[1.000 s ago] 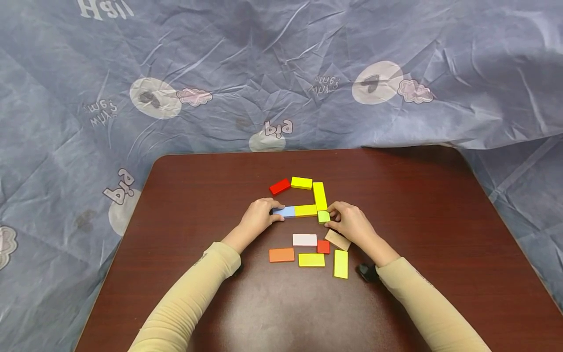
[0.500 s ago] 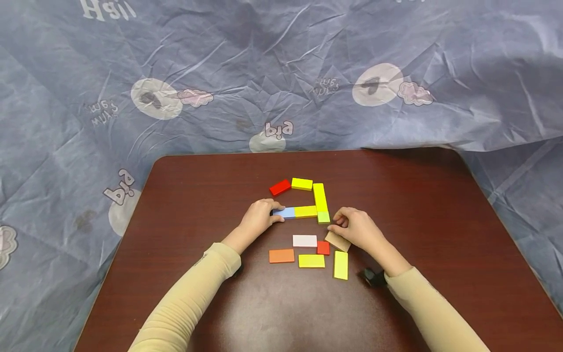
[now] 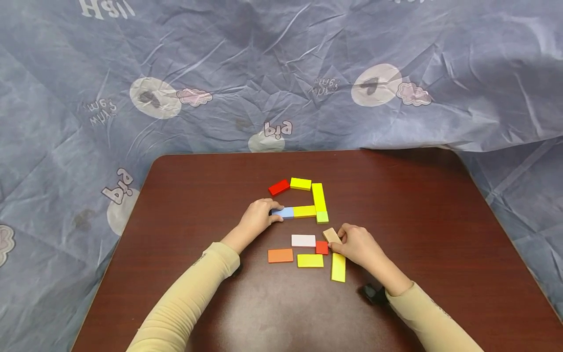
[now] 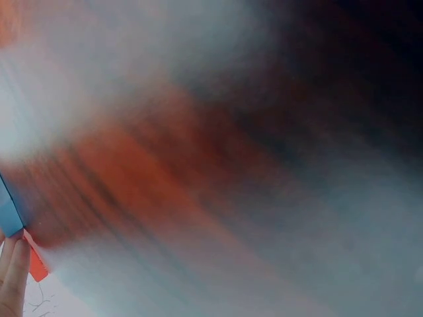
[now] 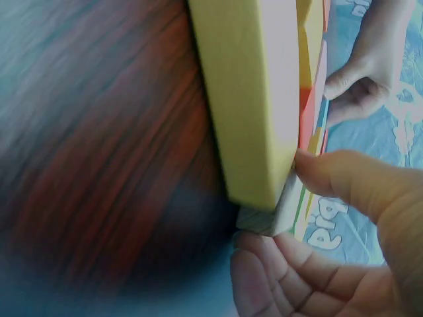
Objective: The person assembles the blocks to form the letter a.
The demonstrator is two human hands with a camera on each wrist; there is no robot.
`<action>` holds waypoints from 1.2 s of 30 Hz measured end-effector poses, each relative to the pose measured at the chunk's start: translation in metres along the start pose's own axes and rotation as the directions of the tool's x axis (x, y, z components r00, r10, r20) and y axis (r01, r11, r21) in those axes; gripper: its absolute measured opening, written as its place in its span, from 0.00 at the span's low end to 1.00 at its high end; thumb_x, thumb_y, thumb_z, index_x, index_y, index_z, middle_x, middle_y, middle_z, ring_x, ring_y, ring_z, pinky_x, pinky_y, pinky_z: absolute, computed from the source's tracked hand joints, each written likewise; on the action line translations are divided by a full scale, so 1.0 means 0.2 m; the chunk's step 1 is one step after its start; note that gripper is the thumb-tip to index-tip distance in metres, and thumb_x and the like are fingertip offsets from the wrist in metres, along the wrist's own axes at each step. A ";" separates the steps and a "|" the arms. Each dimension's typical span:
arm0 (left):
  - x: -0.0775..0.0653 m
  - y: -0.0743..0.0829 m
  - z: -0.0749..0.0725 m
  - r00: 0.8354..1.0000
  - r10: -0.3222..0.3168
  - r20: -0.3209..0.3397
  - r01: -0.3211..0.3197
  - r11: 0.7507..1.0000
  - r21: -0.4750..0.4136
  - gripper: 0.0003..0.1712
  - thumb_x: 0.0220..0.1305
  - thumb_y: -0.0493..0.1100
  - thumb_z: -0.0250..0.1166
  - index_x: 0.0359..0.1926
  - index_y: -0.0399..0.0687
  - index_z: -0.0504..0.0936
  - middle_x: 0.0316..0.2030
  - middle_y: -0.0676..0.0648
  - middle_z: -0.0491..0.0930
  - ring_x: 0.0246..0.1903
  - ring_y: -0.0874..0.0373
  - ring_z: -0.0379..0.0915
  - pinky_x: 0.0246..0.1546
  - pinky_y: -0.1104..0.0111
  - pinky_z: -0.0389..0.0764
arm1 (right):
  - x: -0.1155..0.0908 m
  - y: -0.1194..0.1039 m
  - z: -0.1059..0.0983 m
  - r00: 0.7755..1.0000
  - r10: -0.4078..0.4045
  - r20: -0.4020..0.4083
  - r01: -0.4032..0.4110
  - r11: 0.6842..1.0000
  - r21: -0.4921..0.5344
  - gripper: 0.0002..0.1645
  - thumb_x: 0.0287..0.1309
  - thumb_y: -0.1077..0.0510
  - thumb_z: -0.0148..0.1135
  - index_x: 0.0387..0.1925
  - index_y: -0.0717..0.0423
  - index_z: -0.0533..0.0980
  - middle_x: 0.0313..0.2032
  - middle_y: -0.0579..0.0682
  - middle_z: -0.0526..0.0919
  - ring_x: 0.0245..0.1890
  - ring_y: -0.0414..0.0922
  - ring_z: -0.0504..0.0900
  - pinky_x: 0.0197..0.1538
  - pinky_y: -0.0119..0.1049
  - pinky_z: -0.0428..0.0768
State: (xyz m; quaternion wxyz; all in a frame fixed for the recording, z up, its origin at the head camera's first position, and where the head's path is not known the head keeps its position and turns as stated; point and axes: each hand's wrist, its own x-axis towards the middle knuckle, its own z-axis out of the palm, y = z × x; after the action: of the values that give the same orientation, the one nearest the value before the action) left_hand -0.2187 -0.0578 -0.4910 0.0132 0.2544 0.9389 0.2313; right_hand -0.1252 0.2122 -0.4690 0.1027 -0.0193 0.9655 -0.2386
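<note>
In the head view my left hand [image 3: 257, 215] pinches the end of a blue block [image 3: 285, 212] between thumb and fingers. That block sits end to end with a yellow block [image 3: 304, 211], which meets a small green block [image 3: 322, 217] below a long yellow block [image 3: 318, 196]. My right hand [image 3: 358, 244] holds a tan wooden block [image 3: 332, 235] by its right side, thumb in front and fingers behind. In the right wrist view a yellow block [image 5: 238, 99] partly hides the tan block [image 5: 264, 221]. Most of the left wrist view is blurred.
A red block [image 3: 279, 187] and a yellow block lie behind. Nearer are a white block [image 3: 303, 240], a small red block [image 3: 321, 248], an orange block [image 3: 280, 255] and a yellow block [image 3: 310, 260]. All rest on the dark wooden table [image 3: 396, 195] before a grey-blue cloth [image 3: 246, 58].
My right hand has left the small green block, come nearer and taken hold of the tan block, which has turned. The yellow block below it has tilted slightly. The left hand stays put.
</note>
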 end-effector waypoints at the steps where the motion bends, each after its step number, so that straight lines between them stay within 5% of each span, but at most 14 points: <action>1: 0.00 0.00 0.00 1.000 -0.001 -0.001 0.001 1.000 0.000 0.21 0.54 0.47 0.75 0.49 0.48 0.87 0.47 0.48 0.87 0.46 0.52 0.82 0.55 0.61 0.79 | 0.00 -0.01 0.01 1.000 0.011 -0.003 -0.011 1.000 0.004 0.18 0.51 0.52 0.71 0.33 0.62 0.76 0.23 0.48 0.77 0.22 0.42 0.72 0.26 0.32 0.69; 12: 0.00 0.00 0.00 1.000 -0.004 -0.006 0.004 1.000 0.002 0.21 0.54 0.47 0.75 0.49 0.48 0.87 0.47 0.49 0.87 0.47 0.53 0.82 0.55 0.61 0.79 | 0.06 -0.08 0.03 0.993 0.118 -0.002 -0.117 0.991 0.063 0.21 0.54 0.48 0.73 0.32 0.62 0.76 0.21 0.50 0.77 0.22 0.43 0.73 0.26 0.31 0.69; 36: 0.00 0.00 0.00 1.000 -0.004 -0.009 0.004 1.000 -0.010 0.21 0.54 0.47 0.75 0.49 0.48 0.87 0.44 0.49 0.87 0.46 0.53 0.82 0.54 0.61 0.80 | 0.08 -0.08 0.04 0.990 0.140 -0.010 -0.138 0.982 0.131 0.20 0.55 0.49 0.72 0.31 0.63 0.76 0.19 0.50 0.76 0.21 0.44 0.73 0.26 0.32 0.70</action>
State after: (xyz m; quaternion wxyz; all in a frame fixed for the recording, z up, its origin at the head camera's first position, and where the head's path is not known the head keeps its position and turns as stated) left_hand -0.2187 -0.0581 -0.4916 0.0108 0.2516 0.9383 0.2369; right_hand -0.1391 0.1938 -0.4715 0.1107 0.0571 0.9478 -0.2936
